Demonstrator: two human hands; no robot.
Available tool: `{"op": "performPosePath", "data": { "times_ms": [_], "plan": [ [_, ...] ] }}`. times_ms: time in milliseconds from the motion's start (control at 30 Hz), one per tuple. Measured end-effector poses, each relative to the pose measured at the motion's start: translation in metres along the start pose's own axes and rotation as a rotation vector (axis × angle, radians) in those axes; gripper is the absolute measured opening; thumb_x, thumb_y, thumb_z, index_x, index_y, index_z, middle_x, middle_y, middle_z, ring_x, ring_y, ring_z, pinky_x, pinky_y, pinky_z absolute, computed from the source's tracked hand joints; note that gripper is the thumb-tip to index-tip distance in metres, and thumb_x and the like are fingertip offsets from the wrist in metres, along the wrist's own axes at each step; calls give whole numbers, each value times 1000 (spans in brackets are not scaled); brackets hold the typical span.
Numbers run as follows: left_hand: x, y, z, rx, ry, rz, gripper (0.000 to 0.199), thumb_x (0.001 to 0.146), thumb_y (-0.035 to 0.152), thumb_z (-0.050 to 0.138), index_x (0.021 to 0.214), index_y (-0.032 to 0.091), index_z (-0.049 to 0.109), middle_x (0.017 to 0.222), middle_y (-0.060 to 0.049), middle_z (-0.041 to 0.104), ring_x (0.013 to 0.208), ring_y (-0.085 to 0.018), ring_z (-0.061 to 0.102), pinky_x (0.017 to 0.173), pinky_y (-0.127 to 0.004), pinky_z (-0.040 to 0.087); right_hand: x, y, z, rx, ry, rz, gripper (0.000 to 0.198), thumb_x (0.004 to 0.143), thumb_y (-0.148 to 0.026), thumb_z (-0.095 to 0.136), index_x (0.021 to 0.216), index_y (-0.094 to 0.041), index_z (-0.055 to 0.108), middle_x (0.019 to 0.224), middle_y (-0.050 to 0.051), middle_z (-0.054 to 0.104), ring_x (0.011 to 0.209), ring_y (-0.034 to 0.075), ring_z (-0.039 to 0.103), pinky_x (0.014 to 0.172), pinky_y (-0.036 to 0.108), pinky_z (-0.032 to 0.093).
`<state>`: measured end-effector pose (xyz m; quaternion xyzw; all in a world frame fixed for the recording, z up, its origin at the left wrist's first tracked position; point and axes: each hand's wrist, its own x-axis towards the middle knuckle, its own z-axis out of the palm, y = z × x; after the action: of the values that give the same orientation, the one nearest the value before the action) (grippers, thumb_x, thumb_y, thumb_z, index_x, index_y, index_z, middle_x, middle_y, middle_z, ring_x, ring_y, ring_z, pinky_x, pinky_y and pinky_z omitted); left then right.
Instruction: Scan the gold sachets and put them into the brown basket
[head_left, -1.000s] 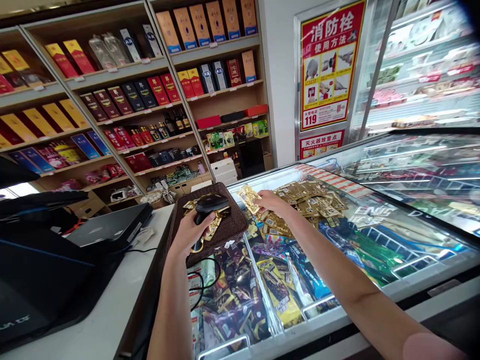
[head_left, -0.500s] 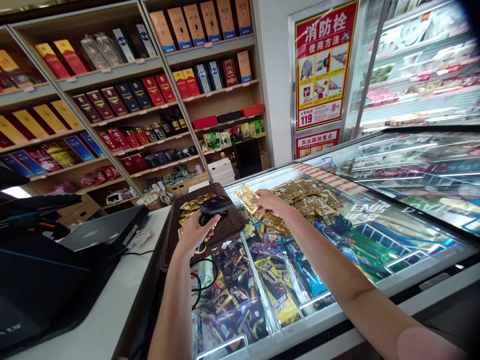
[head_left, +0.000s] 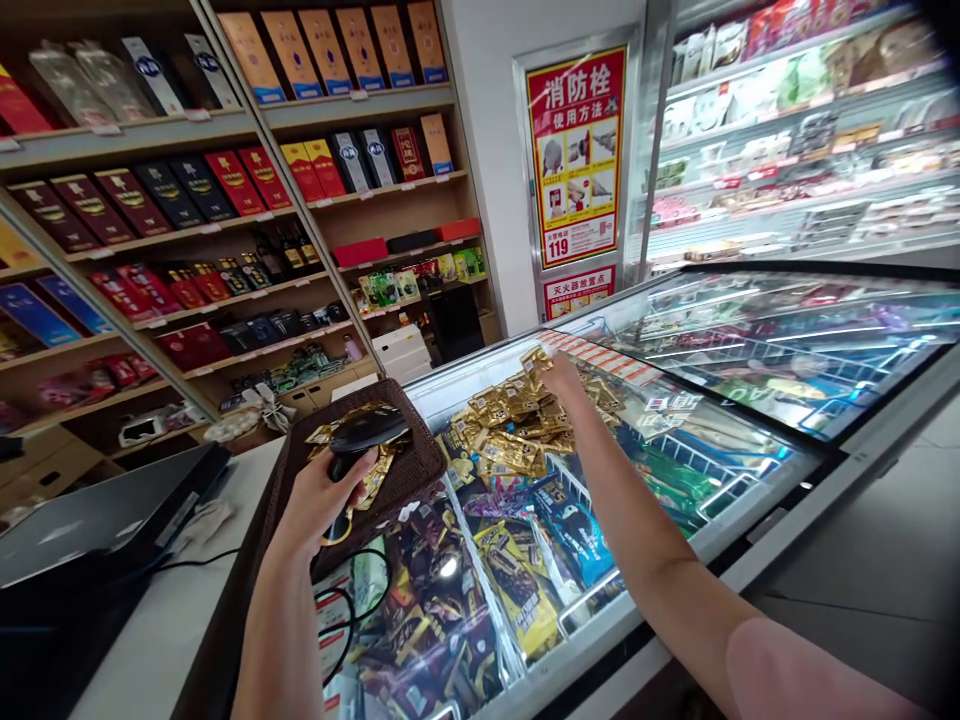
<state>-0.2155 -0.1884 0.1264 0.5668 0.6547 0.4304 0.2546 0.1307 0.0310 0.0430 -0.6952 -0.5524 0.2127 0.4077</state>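
Left hand [head_left: 319, 500] clamped on black handheld barcode scanner [head_left: 365, 432], held over the dark brown woven basket [head_left: 420, 470] holding a few gold foil sachets [head_left: 386, 465]. Right hand [head_left: 561, 375], at 2 o'clock from the basket, apparently pinches one sachet off the big gold pile [head_left: 510, 430] on the glass freezer lid [head_left: 750, 440]. Most of the pile remains.

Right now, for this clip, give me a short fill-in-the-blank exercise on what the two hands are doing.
1. The left hand grips a black ____ with a cable.
2. That hand is above a brown woven ____ holding gold packets.
3. The right hand reaches into the heap of gold packets lying on the freezer's glass ____.

Missing words: barcode scanner; basket; lid
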Motion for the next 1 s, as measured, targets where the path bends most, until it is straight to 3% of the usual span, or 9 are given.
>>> {"op": "performPosePath", "data": {
  "times_ms": [67,167,400,567,767,900,1000],
  "plan": [
    [0,0,-1,6,8,-5,50,66,64,75,79,19,59,54,3,55,47,-11,48,48,-22,38,4,6,-5,-52,40,49,48,87,-24,63,130,-4,51,116,23,65,106,30,64,83,32,49],
    [-1,3,-1,20,16,-27,50,66,63,75,80,18,59,54,3,56,48,-11,48,47,-22,38,-5,-6,7,-54,-66,15,44,89,-28,63,126,-7,53,116,20,66,107,28,64,81,29,48],
    [-3,5,-2,38,12,-18,49,68,65,73,76,19,56,54,3,56,49,-12,50,48,-22,38,-73,-52,79,-188,-324,-229,46,89,-16,59,133,-6,47,117,22,65,108,27,62,80,28,46],
    [-4,1,-8,40,2,-28,51,65,64,76,77,19,56,55,3,57,50,-12,52,49,-22,37,-103,-50,104,-442,-206,-359,44,87,-3,50,131,-6,54,127,25,57,121,31,52,96,38,41],
    [-5,-10,-28,29,61,-75,56,65,68,74,83,18,60,55,1,59,52,-15,54,50,-24,39,-108,-54,97,-534,-105,-451,30,90,-12,52,116,-5,65,126,26,54,121,36,46,99,44,37],
    [-7,-22,-47,37,135,-139,57,64,70,73,83,18,60,57,1,61,52,-15,55,50,-24,40,-116,-90,98,-525,-113,-606,29,96,-18,45,115,-8,65,119,21,59,114,32,52,95,42,42],
    [-9,-30,-59,23,196,-158,58,64,71,72,83,18,59,57,0,61,52,-14,55,50,-24,40,-134,-134,117,-423,-292,-689,28,98,-26,48,112,-12,67,117,17,64,106,27,60,88,35,47]
  ]
}}
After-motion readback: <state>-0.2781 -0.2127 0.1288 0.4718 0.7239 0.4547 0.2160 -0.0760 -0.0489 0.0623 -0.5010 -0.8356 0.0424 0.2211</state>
